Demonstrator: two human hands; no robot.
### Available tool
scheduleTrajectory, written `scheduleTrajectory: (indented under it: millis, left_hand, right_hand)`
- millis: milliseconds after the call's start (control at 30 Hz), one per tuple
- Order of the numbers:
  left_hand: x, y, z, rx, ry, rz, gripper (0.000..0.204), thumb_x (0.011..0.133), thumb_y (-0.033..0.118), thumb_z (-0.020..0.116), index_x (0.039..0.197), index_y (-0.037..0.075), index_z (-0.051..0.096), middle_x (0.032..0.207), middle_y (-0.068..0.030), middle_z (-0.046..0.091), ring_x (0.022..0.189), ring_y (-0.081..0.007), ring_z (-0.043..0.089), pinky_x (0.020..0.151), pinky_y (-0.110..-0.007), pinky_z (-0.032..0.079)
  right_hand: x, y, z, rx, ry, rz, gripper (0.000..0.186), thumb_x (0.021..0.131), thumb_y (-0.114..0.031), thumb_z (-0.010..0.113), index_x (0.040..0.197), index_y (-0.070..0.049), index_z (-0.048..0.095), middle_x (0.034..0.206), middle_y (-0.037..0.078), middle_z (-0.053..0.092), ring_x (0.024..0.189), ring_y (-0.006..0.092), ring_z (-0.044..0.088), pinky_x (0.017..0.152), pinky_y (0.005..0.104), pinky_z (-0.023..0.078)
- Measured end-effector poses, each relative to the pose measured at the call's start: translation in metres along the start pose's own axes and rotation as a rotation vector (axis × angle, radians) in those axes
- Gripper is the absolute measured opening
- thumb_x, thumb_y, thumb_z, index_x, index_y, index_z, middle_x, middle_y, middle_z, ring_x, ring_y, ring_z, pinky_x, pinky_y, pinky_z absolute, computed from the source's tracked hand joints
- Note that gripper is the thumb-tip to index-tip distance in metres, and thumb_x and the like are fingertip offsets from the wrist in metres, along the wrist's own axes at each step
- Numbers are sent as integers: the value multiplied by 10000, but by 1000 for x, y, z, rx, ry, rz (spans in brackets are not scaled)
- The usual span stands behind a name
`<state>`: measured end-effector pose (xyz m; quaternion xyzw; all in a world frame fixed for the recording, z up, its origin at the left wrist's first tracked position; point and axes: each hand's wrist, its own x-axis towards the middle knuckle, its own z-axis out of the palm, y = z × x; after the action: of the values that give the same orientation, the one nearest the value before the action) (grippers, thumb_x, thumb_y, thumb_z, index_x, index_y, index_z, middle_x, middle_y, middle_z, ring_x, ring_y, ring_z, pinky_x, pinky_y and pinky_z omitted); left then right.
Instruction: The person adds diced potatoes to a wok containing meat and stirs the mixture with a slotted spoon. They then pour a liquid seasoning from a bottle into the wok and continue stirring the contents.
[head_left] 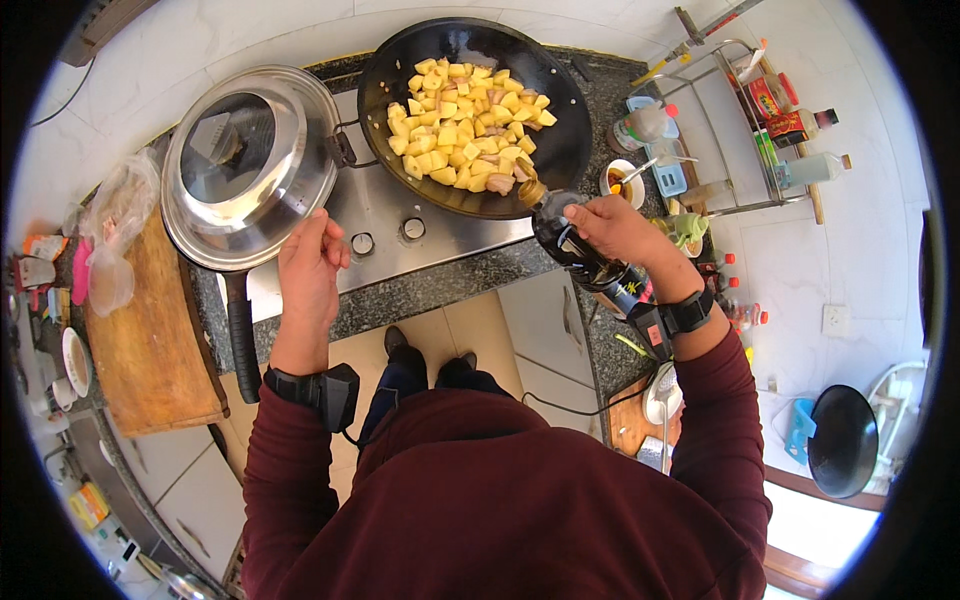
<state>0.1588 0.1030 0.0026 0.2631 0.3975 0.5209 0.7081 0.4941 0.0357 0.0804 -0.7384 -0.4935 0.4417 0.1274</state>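
Plainly, the right hand (617, 232) grips a tilted, blackish bottle (556, 232), left hand (311, 263) loosely closed.

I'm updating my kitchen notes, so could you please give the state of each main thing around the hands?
Wok: uncovered
Food chunks: cut, inside the wok
Dark bottle: tilted, mouth toward the wok; flow unclear
Right hand: gripping the bottle
Left hand: fingers curled, contents unclear
Pan: covered by a domed lid
Stove knobs: settings unclear
White bowl: uncovered, utensil inside
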Motion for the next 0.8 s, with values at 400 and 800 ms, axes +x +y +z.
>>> scheduleTrajectory:
  millis: [400, 800]
  left_hand:
    - [7, 0, -12, -10, -11, -24, 261, 867, 214, 508, 671, 41, 514, 530, 6, 401, 479, -79, 366, 475, -228, 332]
    - [8, -7, 4, 27, -29, -43, 266, 861, 225, 519, 669, 42, 522, 520, -1, 411, 474, -101, 394, 475, -236, 344]
  right_hand:
    - [16, -8, 11, -181, -12, -19, 491, 849, -409, 515, 551, -21, 485, 480, -26, 407, 447, 67, 359, 399, 234, 301]
    - [2, 22, -16, 130, 30, 190, 425, 840, -407, 532, 595, -73, 437, 444, -58, 332, 353, 59, 302, 342, 212, 215]
